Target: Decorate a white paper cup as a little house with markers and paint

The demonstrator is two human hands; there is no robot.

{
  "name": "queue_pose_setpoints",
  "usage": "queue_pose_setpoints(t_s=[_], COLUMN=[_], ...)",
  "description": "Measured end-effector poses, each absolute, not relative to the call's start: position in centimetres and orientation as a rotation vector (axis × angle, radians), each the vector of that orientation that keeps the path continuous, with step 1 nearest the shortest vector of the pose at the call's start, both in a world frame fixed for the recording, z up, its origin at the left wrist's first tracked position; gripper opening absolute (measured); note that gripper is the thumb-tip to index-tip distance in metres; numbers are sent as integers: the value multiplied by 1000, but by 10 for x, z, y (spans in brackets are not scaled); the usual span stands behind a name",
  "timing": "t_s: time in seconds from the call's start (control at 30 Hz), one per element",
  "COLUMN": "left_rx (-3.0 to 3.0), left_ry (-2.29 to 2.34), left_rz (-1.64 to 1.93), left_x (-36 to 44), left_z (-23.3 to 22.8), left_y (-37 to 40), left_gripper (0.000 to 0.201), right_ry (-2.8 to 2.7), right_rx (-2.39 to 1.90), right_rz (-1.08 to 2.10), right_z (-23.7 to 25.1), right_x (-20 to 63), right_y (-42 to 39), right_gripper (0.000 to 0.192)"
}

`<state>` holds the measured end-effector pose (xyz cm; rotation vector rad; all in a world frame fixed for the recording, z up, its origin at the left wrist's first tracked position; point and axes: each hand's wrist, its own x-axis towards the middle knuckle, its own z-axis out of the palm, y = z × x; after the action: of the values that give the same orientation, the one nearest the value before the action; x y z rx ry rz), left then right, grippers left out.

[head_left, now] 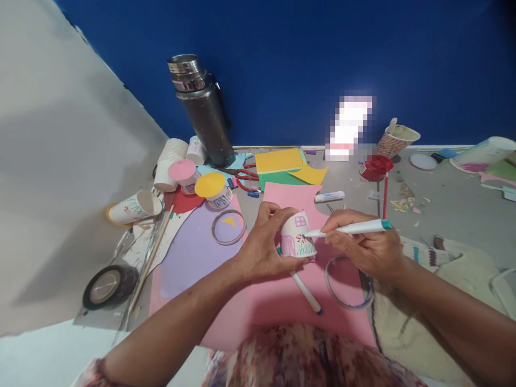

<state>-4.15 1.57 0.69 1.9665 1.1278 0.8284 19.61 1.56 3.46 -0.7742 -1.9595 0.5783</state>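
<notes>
My left hand [266,242] grips a white paper cup [291,231] turned upside down and tilted over the pink paper. Drawn on the cup are a pink window, a pink door, red dots and green strokes like grass. In my right hand [360,244] is a white marker [355,228] with a teal end, its tip at the red and green drawing. Below the cup a second white marker [306,293] with a blue end lies on the pink paper [278,309]. A round ring [327,279] rests beside my right hand, and another ring [213,236] lies left of my left hand.
A dark thermos [203,121] stands by the blue wall. Stacked paper cups [167,166], a decorated cup [133,208] and cups with pink [182,169] and yellow [209,184] tops stand left. Black tape [91,287] lies near the left edge. Cloth [423,317] covers the right side.
</notes>
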Motion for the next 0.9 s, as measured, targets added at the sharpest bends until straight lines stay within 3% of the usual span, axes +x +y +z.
queue_pose_setpoints(t_s=[0.9], left_rx=[1965], left_ry=[1135], left_rz=[847], left_x=[-42], left_z=[4], left_y=[16], left_gripper=[89], right_ry=[-1952], right_rx=[-763], right_rz=[619], right_z=[39], right_x=[193], right_y=[12], right_gripper=[16])
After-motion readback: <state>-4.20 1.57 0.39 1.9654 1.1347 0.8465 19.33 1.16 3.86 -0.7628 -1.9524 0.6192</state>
